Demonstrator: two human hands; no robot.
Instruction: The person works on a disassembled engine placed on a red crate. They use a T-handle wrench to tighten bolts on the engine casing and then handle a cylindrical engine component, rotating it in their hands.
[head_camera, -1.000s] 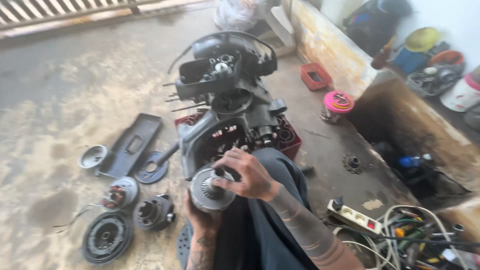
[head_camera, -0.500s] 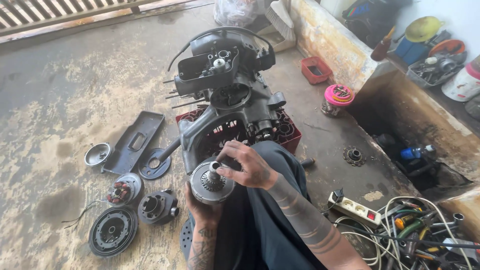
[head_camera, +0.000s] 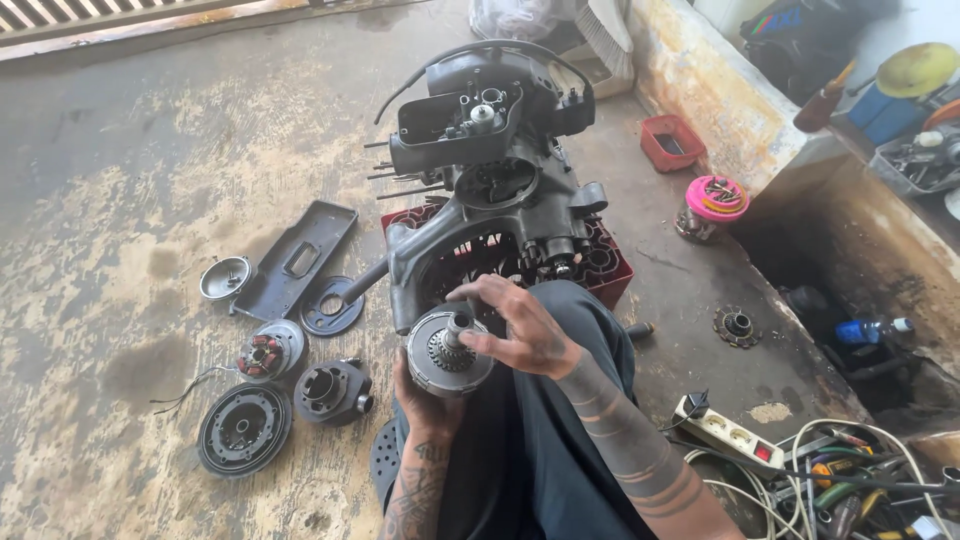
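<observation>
Hands worked over the lap: left hand (head_camera: 425, 385) cupped a round metal clutch (head_camera: 448, 352) from below; right hand (head_camera: 520, 325) pinched its centre shaft; engine (head_camera: 495, 190) sat just ahead on a red crate (head_camera: 610, 265); loose parts lay on the floor (head_camera: 120, 200).

Left hand (head_camera: 425, 395) cups round clutch assembly (head_camera: 449, 353) from below, right hand (head_camera: 525, 330) fingers on its top; engine block (head_camera: 490, 190) on red crate (head_camera: 608, 268) just beyond, loose parts on floor (head_camera: 120, 200).
</observation>
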